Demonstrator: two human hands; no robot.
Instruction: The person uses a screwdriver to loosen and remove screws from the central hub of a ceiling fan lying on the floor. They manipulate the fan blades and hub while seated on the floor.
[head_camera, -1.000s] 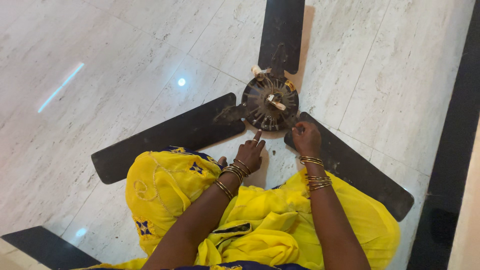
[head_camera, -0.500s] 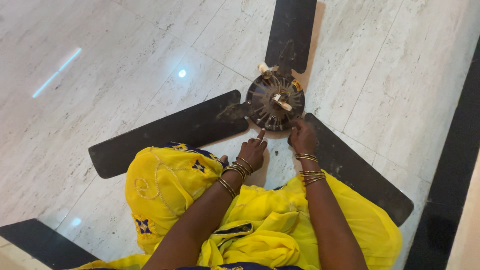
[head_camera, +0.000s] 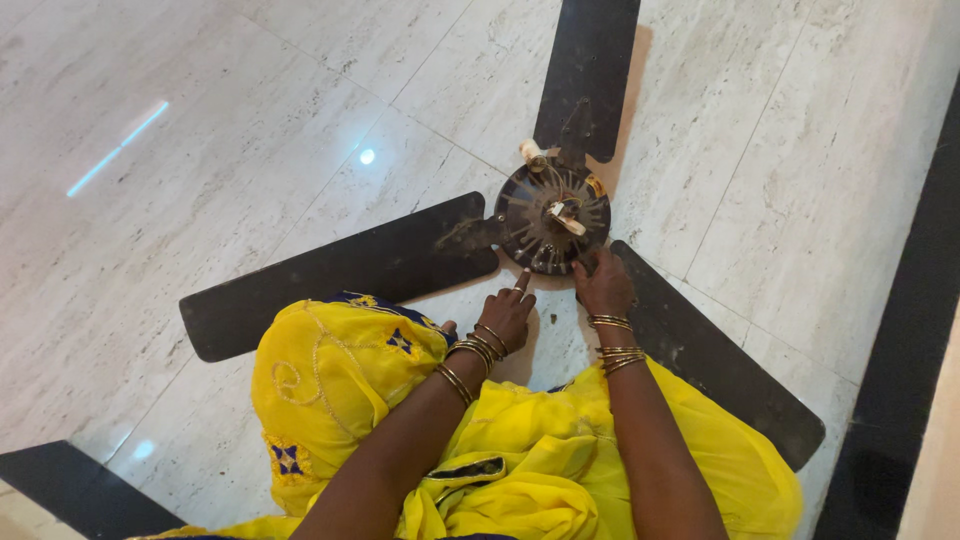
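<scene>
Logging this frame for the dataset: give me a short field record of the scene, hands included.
setting: pale marble floor with a black border strip
main object: dark three-blade ceiling fan lying flat on the floor
left hand: index finger pointing at the near rim of the fan's motor hub
right hand: fingertips on the hub's near edge
wrists: gold bangles on both
clothing: yellow embroidered garment

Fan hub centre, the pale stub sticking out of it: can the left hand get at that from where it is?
Probably yes. The left hand points a finger at the hub rim, and nothing lies between it and the stub. The right hand rests on the rim's other side, clear of the path.
</scene>
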